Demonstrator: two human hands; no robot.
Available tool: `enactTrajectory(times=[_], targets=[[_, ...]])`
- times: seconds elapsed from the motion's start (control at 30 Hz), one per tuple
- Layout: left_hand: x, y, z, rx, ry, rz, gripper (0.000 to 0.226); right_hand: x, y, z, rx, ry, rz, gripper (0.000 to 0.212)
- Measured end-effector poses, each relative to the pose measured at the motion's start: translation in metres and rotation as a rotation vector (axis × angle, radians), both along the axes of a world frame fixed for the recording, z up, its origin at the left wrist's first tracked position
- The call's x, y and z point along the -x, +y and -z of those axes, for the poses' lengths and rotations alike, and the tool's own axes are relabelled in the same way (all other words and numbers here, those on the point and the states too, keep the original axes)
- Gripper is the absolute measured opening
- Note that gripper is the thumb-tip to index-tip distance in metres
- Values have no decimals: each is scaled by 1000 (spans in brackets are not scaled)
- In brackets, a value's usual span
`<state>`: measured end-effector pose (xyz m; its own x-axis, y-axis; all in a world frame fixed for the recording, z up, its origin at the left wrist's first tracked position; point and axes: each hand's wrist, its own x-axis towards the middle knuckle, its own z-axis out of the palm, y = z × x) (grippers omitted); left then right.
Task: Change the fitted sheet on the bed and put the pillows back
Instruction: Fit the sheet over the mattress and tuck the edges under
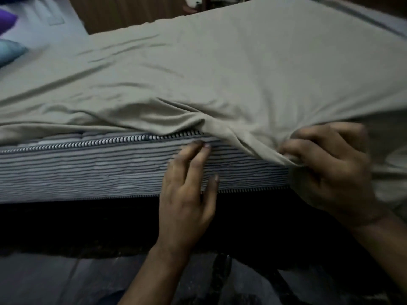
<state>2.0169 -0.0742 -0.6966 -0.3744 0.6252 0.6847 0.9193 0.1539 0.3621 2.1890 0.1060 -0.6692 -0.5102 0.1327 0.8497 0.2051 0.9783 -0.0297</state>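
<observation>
Pinching the sheet's (pixel 220 69) hem, the right hand (pixel 330 170) held it against the striped mattress (pixel 88 170) side; the left hand (pixel 187 194) lay beside it, fingers (pixel 193 155) straight and holding nothing.

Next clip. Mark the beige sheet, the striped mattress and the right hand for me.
beige sheet (pixel 220 69): head view, flat stretch on top of the bed.
striped mattress (pixel 88 168): head view, bare side panel below the sheet's edge.
right hand (pixel 330 164): head view, back of the hand pinching the sheet's edge.

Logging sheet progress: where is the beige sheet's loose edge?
Head view, right of centre: beige fabric sheet edge bunched in the right hand, over the striped mattress side.
</observation>
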Motion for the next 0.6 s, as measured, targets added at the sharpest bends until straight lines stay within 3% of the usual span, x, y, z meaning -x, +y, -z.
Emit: enactTrajectory(times=[0.07, 0.2, 0.27, 0.3, 0.4, 0.5, 0.53, 0.6], targets=[[-3, 1, 4, -46, 4, -37, 51, -15, 13, 9, 90, -52, -116, 19], [-8, 2, 11, -154, 112, -83, 57, -47, 53, 41, 749, -72, -161, 53], [-10, 10, 11, -141, 173, -153, 58, -57, 54, 29, 948, -25, -245, 37], [-16, 16, 12, -102, 169, -194, 56, -60, 49, 19, 903, -70, -249, 24], [-15, 20, 0, -10, 218, -309, 35, -48, 30, 3, 671, -156, -121, 35], [-8, 18, -2, 40, 248, -229, 9, -45, 31, 8, 411, -188, 106, 25], [-8, 19, 1, 96, 241, -165, 11, -44, 34, 10, 324, -208, 157, 21], [-11, 23, 7, 319, 245, -57, 29, -44, 34, 12, 178, -272, 156, 36]])
